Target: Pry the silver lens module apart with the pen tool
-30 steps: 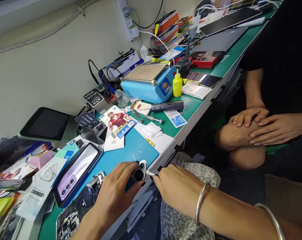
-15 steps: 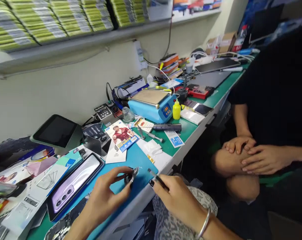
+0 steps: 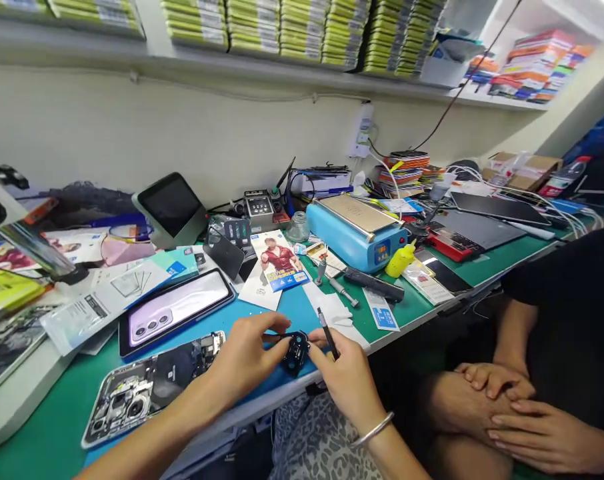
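Note:
Between its thumb and fingers, my left hand (image 3: pixel 247 353) pinches a small black phone part (image 3: pixel 296 355) with round openings, above the front edge of the blue mat. My right hand (image 3: pixel 349 377), with a silver bangle at the wrist, grips a slim black pen-like tool (image 3: pixel 328 333), its tip pointing up and away. The right fingertips also meet the right edge of the black part. Left of my hands an opened phone (image 3: pixel 169 377) lies with its inside parts showing. Behind it is a phone with a light purple back (image 3: pixel 182 308).
A blue machine with a flat metal top (image 3: pixel 352 233) stands behind, beside a tilted yellow bottle (image 3: pixel 401 260). A printed card (image 3: pixel 282 260), a glass jar (image 3: pixel 298 228) and a dark-handled tool (image 3: pixel 375 285) lie nearer. A seated person's hands (image 3: pixel 537 413) rest on their knee at right.
My hands have come together at the black part, which now shows its flat face. The right hand's tool has swung more upright. The view has turned, showing more of the opened phone.

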Tool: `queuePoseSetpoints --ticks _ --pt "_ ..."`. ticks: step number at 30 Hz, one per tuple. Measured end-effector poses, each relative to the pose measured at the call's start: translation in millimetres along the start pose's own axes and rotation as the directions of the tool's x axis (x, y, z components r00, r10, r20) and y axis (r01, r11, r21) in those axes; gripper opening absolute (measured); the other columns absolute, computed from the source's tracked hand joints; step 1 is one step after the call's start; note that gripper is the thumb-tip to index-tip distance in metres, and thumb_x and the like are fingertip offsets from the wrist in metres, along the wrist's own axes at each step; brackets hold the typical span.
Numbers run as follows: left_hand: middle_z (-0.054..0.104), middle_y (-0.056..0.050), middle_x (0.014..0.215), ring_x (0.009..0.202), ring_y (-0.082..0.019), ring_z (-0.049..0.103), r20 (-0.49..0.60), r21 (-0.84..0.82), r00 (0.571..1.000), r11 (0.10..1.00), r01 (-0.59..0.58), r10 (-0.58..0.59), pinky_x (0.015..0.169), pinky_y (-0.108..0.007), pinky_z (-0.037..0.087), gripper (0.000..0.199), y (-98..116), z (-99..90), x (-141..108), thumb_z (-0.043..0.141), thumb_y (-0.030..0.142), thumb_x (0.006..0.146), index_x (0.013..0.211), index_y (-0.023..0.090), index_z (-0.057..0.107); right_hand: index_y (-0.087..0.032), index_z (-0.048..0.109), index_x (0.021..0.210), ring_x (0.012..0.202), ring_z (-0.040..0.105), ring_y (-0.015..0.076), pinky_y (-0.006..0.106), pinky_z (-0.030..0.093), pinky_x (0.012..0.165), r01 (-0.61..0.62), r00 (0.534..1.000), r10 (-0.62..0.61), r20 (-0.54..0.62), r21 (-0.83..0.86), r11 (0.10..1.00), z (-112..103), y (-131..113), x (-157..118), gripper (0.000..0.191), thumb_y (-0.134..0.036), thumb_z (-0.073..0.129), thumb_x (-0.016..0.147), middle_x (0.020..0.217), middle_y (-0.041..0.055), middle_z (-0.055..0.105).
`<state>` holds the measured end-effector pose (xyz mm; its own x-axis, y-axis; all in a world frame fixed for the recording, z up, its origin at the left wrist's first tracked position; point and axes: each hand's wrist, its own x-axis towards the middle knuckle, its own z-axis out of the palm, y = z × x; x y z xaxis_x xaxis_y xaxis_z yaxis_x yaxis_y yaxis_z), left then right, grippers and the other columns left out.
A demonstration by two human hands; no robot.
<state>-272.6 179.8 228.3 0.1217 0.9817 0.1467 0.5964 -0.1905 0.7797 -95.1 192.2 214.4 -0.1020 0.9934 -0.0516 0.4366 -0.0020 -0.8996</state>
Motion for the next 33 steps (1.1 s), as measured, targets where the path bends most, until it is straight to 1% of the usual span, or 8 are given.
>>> queuePoseSetpoints --ticks 3,5,10,13,16,22,27,33 --pt "0.071 -0.011 0.105 0.096 -0.027 0.068 0.012 0.161 0.991 0.978 -0.133 0.133 0.08 -0.046 0.059 0.037 -4 4.9 -6 0.068 0.021 0.073 0.109 0.016 0.061 -0.014 0.066 0.082 0.079 0.064 0.0206 0.031 0.047 0.076 -0.037 0.999 0.037 0.024 0.001 0.999 -1 -5 4 0.019 -0.027 0.056 0.073 0.081 0.0061 0.07" --pt "0.068 -0.013 0.109 0.099 -0.031 0.065 0.041 0.277 0.976 0.936 -0.218 0.215 0.077 -0.048 0.059 0.048 -5 7.4 -10 0.076 0.024 0.067 0.111 0.015 0.058 -0.014 0.066 0.079 0.074 0.062 0.0189 0.029 0.046 0.07 -0.068 0.997 0.067 0.036 0.032 0.997 -1 -7 7 0.018 -0.027 0.058 0.07 0.076 0.0043 0.068" --pt "0.068 -0.011 0.101 0.088 -0.029 0.063 0.101 0.403 0.956 0.867 -0.292 0.275 0.07 -0.045 0.059 0.04 -4 9.9 -13 0.078 0.02 0.065 0.099 0.015 0.059 -0.014 0.065 0.078 0.07 0.06 0.0172 0.027 0.045 0.064 -0.125 0.992 0.122 0.037 0.098 0.987 1 -6 9 0.019 -0.029 0.062 0.068 0.073 0.0025 0.066" --pt "0.068 -0.011 0.099 0.086 -0.028 0.063 0.078 0.403 0.96 0.872 -0.277 0.269 0.068 -0.043 0.058 0.04 -6 11.1 -13 0.076 0.019 0.065 0.101 0.015 0.058 -0.014 0.066 0.082 0.071 0.061 0.0186 0.028 0.046 0.065 -0.129 0.99 0.123 0.063 0.095 0.987 0 -2 8 0.022 -0.031 0.064 0.069 0.073 0.0037 0.067" --pt "0.069 -0.012 0.098 0.084 -0.029 0.063 0.002 0.395 0.954 0.876 -0.277 0.301 0.065 -0.043 0.058 0.038 -9 12.9 -13 0.071 0.024 0.071 0.104 0.015 0.056 -0.014 0.066 0.078 0.067 0.061 0.018 0.029 0.046 0.065 -0.139 0.977 0.123 0.174 0.081 0.987 -4 -2 5 0.02 -0.033 0.064 0.072 0.069 0.0039 0.067" --pt "0.07 -0.012 0.091 0.08 -0.025 0.062 -0.091 0.392 0.884 0.832 -0.392 0.459 0.066 -0.039 0.057 0.036 -9 13.3 -15 0.063 0.027 0.079 0.109 0.01 0.052 -0.016 0.061 0.071 0.06 0.055 0.0126 0.024 0.041 0.061 -0.158 0.947 0.124 0.296 0.095 0.983 -11 -7 3 0.015 -0.03 0.063 0.075 0.06 -0.0012 0.06" --pt "0.07 -0.01 0.09 0.079 -0.022 0.062 -0.129 0.38 0.855 0.821 -0.426 0.503 0.067 -0.036 0.056 0.033 -8 10.3 -15 0.062 0.029 0.081 0.107 0.012 0.052 -0.015 0.057 0.071 0.041 0.031 0.0038 0.019 0.02 0.039 -0.256 0.892 0.165 0.421 0.169 0.952 -14 -10 4 0.028 -0.041 0.067 0.076 0.056 -0.0027 0.053" --pt "0.07 -0.012 0.092 0.083 -0.022 0.063 -0.125 0.332 0.848 0.827 -0.454 0.515 0.073 -0.036 0.056 0.037 -7 10.5 -14 0.065 0.025 0.078 0.108 0.009 0.053 -0.017 0.049 0.067 0.039 0.02 0.0004 0.015 0.011 0.037 -0.448 0.843 0.257 0.473 0.351 0.823 -13 -13 3 0.034 -0.039 0.075 0.066 0.048 -0.0101 0.036"
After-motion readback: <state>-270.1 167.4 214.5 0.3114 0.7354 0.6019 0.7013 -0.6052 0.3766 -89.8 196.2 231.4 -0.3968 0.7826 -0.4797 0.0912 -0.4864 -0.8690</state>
